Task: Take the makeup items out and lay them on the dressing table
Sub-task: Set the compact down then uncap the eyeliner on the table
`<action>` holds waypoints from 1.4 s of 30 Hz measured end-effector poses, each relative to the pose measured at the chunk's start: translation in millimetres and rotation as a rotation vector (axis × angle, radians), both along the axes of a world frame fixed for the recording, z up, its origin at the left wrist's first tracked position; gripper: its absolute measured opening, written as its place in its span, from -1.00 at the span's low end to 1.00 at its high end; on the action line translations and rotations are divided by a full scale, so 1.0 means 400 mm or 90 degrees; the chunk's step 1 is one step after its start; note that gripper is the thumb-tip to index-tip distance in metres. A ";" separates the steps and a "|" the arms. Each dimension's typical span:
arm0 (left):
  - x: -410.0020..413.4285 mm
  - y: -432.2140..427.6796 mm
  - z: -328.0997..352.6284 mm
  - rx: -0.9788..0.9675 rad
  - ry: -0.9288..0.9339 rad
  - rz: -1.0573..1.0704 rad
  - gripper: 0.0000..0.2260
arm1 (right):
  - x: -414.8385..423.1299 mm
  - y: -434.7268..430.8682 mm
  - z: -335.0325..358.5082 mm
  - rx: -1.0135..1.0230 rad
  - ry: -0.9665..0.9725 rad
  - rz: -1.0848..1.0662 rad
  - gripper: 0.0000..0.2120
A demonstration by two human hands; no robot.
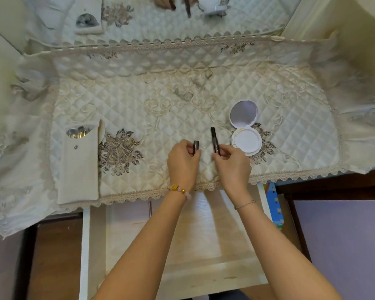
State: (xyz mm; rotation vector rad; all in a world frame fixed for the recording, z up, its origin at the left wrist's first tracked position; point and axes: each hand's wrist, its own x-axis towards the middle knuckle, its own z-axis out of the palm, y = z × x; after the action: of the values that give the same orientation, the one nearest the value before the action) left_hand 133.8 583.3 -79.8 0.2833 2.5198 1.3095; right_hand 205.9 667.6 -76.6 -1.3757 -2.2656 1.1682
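My left hand [183, 161] pinches a cap [196, 146]; my right hand [232, 163] pinches the uncapped stick [214, 139] over the tabletop [139, 100]. The compact [246, 139] and brush pouch [78, 161] are already laid out; what looks like a pencil [150, 208] waits in the drawer [204, 239].

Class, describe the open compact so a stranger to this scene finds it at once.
Start at the big cream quilted cloth with lace edging. Just right of the right hand lies a round white plastic compact. It alone stands hinged open, mirror lid up.
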 end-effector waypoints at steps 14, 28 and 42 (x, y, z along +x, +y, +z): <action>-0.014 0.014 0.007 -0.044 0.025 -0.070 -0.82 | 0.020 0.011 -0.004 0.029 -0.013 0.056 -0.76; -0.203 0.114 0.009 -0.203 0.227 -0.190 -0.79 | 0.014 0.019 -0.007 0.012 -0.018 0.057 -0.77; -0.200 0.090 -0.008 -0.182 0.207 -0.194 -0.75 | 0.023 0.018 -0.009 0.040 -0.015 0.077 -0.72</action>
State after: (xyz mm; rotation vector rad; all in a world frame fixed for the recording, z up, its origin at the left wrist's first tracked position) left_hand 53.9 619.4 -83.2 0.8351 2.7378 0.8304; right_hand 214.9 674.8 -80.2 -1.2524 -2.4106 1.1120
